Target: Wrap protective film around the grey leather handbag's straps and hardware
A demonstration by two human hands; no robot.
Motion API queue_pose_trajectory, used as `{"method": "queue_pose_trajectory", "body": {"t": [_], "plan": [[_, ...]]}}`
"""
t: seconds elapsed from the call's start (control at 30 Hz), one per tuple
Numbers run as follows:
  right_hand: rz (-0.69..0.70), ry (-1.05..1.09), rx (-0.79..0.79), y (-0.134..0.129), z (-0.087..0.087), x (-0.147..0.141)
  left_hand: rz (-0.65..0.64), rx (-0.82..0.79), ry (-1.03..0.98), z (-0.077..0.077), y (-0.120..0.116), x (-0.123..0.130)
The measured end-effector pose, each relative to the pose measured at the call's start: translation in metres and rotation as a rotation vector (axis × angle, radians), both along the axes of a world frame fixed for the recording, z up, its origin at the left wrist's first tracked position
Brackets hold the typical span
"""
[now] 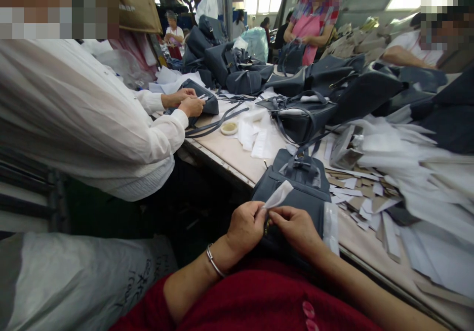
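Observation:
A dark blue-grey handbag (307, 195) rests at the table's near edge in front of me, its straps and handle reaching away. My left hand (245, 226) is closed on a thin white strip (280, 193), maybe tissue or foam, whose free end sticks up over the bag. My right hand (298, 228) is beside it over the bag's front, thumb and finger pinched close to the strip's lower end. What that pinch holds is too small to tell. A small gold-coloured metal piece (266, 226) shows between the hands.
A co-worker in a white top (111, 118) handles another dark bag (211, 103) at my left. Several bags (307, 118) fill the table's far side. Paper and card scraps (365, 200) lie at right, with a round dish (229, 128) ahead. A white sack (85, 276) stands at lower left.

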State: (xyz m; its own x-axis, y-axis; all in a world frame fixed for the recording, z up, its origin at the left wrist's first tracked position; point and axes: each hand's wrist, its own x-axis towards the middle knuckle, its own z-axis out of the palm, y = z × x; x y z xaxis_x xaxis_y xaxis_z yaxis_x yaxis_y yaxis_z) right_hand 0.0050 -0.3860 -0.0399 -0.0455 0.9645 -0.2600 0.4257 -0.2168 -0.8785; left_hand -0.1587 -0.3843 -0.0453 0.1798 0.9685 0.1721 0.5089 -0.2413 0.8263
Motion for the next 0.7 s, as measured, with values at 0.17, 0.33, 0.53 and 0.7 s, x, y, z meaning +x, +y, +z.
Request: {"method": "queue_pose_trajectory", "body": {"t": [0.17, 0.33, 0.53, 0.7], "plan": [[-0.09, 0.098, -0.018, 0.003, -0.011, -0.005, -0.077, -0.216, -0.253, 0.003, 0.004, -0.006], [-0.135, 0.266, -0.074, 0.004, -0.011, -0.009, -0.084, -0.335, -0.356, 0.002, 0.003, -0.014], [0.093, 0.349, 0.017, 0.003, 0.002, -0.007, -0.207, -0.395, -0.391, 0.006, 0.008, -0.022], [0.17, 0.243, 0.181, 0.001, 0.002, -0.006, -0.119, -0.391, -0.336, 0.007, 0.012, -0.02]]}}
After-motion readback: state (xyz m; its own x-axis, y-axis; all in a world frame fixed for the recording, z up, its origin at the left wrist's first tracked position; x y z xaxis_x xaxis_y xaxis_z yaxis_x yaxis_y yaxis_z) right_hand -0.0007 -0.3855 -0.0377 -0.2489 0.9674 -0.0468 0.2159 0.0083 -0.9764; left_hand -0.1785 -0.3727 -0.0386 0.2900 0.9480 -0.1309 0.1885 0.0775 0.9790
